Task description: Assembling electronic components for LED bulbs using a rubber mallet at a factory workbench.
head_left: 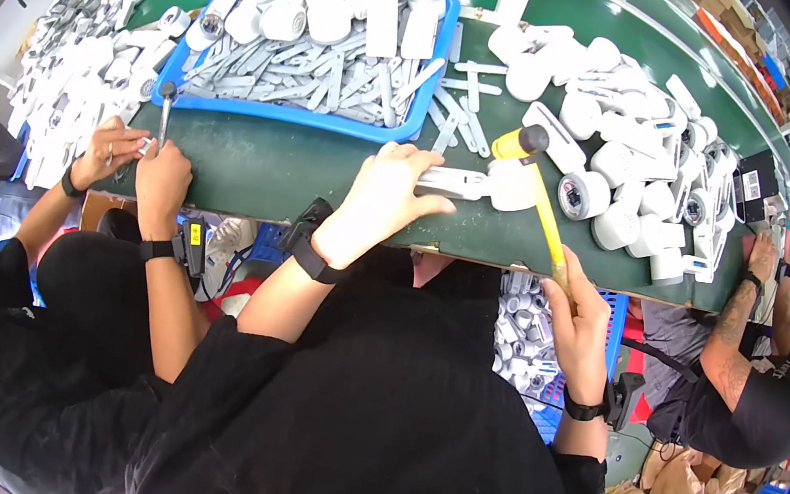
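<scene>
On the green bench, my left hand [385,190] grips one end of a white plastic part [454,184] that lies flat. The part has a slotted arm and a rounded end pointing right. My thumb lies along its near side, with the fingers on the far side. In my right hand [583,324] is the handle of a yellow mallet [548,218], fingers wrapped round it. The mallet's head, yellow with a dark face, is raised over the rounded end and overlaps it in view; whether they touch I cannot tell.
A blue tray [171,82] of thin grey strips and white parts stands behind my left hand. White round-ended parts [618,167] are heaped to the right. A co-worker at left holds a ratchet [166,114]; another works at far right. Below the bench edge sits a blue crate [616,329].
</scene>
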Motion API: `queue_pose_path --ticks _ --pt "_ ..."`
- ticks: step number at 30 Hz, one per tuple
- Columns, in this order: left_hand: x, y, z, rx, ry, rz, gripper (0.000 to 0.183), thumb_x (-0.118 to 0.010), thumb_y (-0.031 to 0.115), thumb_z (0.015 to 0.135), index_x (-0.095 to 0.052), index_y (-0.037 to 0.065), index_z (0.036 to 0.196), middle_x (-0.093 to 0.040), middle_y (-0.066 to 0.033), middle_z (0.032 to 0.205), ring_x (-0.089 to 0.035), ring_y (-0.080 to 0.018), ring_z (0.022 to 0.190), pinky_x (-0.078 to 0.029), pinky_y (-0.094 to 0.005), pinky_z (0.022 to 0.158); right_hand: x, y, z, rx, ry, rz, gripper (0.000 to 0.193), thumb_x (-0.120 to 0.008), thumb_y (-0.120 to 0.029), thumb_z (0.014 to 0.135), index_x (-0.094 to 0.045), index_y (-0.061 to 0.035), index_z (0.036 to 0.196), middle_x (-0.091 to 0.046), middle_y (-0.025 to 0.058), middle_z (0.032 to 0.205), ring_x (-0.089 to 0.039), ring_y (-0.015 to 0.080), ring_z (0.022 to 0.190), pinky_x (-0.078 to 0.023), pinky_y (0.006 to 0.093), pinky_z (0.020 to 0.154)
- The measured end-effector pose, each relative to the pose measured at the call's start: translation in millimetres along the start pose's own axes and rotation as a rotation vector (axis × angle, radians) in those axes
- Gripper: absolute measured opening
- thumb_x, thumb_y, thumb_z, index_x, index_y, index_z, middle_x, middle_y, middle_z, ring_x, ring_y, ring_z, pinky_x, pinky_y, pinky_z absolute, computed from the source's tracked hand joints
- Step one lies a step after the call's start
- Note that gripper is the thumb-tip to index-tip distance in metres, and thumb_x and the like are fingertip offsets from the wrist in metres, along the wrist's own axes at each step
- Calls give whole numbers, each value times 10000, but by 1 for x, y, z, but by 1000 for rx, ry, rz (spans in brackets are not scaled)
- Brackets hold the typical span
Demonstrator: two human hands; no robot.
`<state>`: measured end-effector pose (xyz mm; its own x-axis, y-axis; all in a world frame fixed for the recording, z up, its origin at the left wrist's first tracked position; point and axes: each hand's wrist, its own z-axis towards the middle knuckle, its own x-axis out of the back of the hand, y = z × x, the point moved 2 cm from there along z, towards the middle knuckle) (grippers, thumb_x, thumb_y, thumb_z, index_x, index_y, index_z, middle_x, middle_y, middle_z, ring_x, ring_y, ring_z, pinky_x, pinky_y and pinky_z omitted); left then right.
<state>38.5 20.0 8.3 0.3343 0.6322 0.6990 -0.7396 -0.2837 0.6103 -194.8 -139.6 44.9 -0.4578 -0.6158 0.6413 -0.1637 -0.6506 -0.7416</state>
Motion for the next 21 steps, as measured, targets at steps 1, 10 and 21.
queue_pose_path --ticks 1,10,21 --pt "1 0 -3 53 -46 78 312 -768 192 765 -701 29 1022 -665 -127 907 -613 -302 918 -501 -369 825 0 -2 -3 -1 20 28 411 -626 -52 908 -541 5 1306 -642 209 910 -622 341 784 -493 374 721" --pt "-4 0 -13 61 19 -34 265 -797 164 712 -692 15 904 -656 -113 853 -605 -299 883 -490 -384 790 -9 -17 -20 98 3 -33 430 -617 -15 906 -539 8 1329 -657 150 977 -596 197 804 -472 278 770" --pt "-7 -4 -13 87 6 -115 270 -806 144 696 -678 0 886 -650 -135 843 -607 -309 867 -493 -388 765 -16 -17 -17 45 -160 -128 402 -613 -1 900 -543 35 1295 -638 194 901 -615 281 765 -481 334 709"
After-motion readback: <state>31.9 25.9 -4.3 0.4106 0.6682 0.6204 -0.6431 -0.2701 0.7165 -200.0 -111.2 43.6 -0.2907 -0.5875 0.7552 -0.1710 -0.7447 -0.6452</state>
